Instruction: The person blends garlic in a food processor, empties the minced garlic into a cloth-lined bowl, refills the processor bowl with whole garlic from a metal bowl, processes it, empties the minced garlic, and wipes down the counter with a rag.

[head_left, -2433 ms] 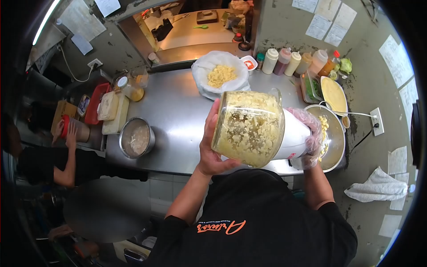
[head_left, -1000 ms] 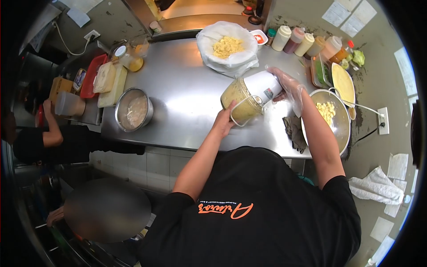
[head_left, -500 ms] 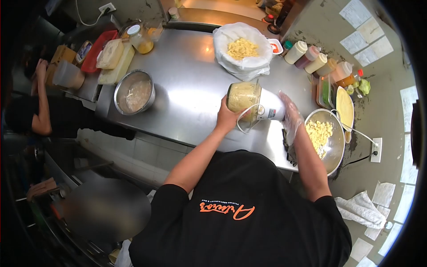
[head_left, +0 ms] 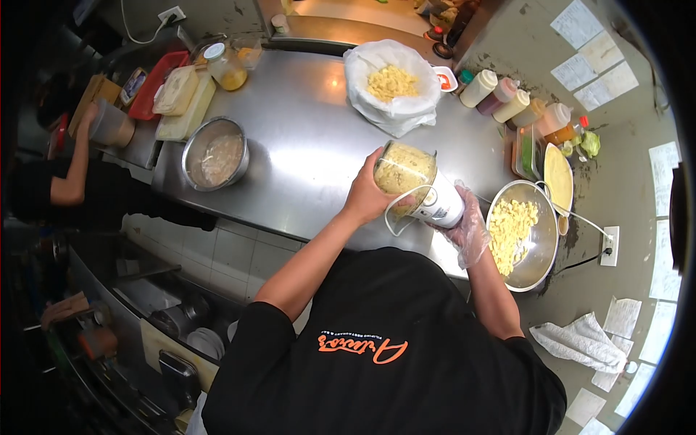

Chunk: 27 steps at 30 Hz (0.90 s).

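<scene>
One chopper (head_left: 417, 177), held on the near side of the plastic-lined bowl (head_left: 395, 119), had its white base (head_left: 442, 209) tipped closer to the black shirt (head_left: 391, 319) than half a second earlier. The bare left hand (head_left: 372, 193) curled its fingers around the jar (head_left: 403, 161); the gloved right hand (head_left: 471, 226) cupped the base. Two steel bowls flanked the lined bowl: the left bowl (head_left: 238, 168) and the right bowl (head_left: 542, 246).

Your black short-sleeved shirt (head_left: 406, 395) carries an orange script logo (head_left: 362, 349) that appears to read "Arturo's", with a small white line, "FILIPINO RESTAURANT & BAR", beside it. Print on the white cylindrical appliance base (head_left: 448, 206) and white rectangular paper sheets (head_left: 576, 25) is too small to read.
</scene>
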Each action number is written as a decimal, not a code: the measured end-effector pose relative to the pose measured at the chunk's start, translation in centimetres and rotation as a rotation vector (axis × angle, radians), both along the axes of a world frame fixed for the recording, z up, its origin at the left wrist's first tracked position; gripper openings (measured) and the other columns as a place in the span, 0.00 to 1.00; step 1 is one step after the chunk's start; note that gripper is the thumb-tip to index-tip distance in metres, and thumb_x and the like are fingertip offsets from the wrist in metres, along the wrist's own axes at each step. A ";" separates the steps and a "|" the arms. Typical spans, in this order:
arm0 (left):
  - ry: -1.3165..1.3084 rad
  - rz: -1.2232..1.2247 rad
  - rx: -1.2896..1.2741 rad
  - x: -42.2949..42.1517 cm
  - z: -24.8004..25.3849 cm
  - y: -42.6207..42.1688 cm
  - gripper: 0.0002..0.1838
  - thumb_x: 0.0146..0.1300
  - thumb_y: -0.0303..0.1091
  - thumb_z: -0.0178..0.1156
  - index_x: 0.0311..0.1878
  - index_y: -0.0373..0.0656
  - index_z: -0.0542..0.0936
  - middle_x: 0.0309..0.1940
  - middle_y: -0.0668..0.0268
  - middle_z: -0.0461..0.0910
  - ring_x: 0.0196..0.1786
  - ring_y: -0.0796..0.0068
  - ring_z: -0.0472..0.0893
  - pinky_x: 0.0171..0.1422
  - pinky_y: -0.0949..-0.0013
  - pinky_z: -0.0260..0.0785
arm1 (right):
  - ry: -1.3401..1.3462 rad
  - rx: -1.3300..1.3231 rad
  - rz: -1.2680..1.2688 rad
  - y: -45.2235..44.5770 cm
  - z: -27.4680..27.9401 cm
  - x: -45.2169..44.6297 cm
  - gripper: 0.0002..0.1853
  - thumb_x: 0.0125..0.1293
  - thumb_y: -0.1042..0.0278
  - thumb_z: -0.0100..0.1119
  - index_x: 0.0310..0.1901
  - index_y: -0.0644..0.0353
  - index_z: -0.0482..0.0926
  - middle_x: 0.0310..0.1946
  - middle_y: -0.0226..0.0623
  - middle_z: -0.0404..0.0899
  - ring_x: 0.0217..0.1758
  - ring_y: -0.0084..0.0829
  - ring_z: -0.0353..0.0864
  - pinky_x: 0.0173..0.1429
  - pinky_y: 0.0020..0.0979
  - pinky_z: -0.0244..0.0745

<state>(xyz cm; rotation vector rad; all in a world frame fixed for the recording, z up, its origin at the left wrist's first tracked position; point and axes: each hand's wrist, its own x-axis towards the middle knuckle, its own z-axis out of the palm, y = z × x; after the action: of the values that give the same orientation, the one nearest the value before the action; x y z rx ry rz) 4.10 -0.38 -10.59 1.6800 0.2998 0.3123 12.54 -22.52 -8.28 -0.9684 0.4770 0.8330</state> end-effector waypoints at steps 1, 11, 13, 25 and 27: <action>0.024 -0.003 0.031 -0.1 1.3 -0.1 0.62 0.34 0.46 0.85 0.72 0.38 0.59 0.63 0.54 0.72 0.65 0.62 0.73 0.68 0.62 0.67 | -0.013 0.015 -0.010 -0.2 0.0 0.0 0.26 0.69 0.49 0.55 0.61 0.59 0.66 0.54 0.48 0.76 0.51 0.51 0.82 0.49 0.61 0.80; -0.033 0.044 0.165 0.1 3.6 -1.1 0.63 0.32 0.46 0.85 0.72 0.40 0.59 0.62 0.51 0.72 0.64 0.55 0.74 0.68 0.59 0.69 | -0.073 0.053 -0.137 -1.2 1.2 0.7 0.23 0.68 0.54 0.61 0.58 0.57 0.69 0.51 0.43 0.78 0.51 0.45 0.82 0.50 0.58 0.81; -0.040 0.044 0.163 0.1 3.8 -1.1 0.63 0.32 0.46 0.85 0.72 0.40 0.59 0.62 0.51 0.72 0.64 0.55 0.74 0.68 0.58 0.69 | -0.072 0.052 -0.132 -1.2 1.2 0.7 0.23 0.68 0.54 0.61 0.58 0.57 0.69 0.51 0.43 0.78 0.51 0.45 0.82 0.50 0.57 0.81; -0.040 0.047 0.238 -0.6 4.5 -1.2 0.61 0.34 0.47 0.85 0.71 0.39 0.59 0.62 0.53 0.71 0.65 0.59 0.73 0.68 0.60 0.68 | -0.041 0.124 -0.114 -1.4 0.7 0.5 0.23 0.68 0.54 0.62 0.58 0.56 0.69 0.52 0.44 0.78 0.51 0.46 0.82 0.51 0.58 0.81; -0.040 0.046 0.237 -0.7 4.5 -1.2 0.61 0.34 0.47 0.85 0.71 0.39 0.59 0.63 0.53 0.71 0.65 0.59 0.73 0.68 0.60 0.68 | -0.040 0.133 -0.114 -1.4 0.7 0.4 0.23 0.67 0.54 0.62 0.58 0.56 0.69 0.51 0.44 0.78 0.51 0.46 0.82 0.51 0.58 0.81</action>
<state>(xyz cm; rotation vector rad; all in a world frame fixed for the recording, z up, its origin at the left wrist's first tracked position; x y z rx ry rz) 3.43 -1.61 -6.07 1.8993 0.2807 0.4287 12.98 -23.92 -7.54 -0.8260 0.4328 0.7319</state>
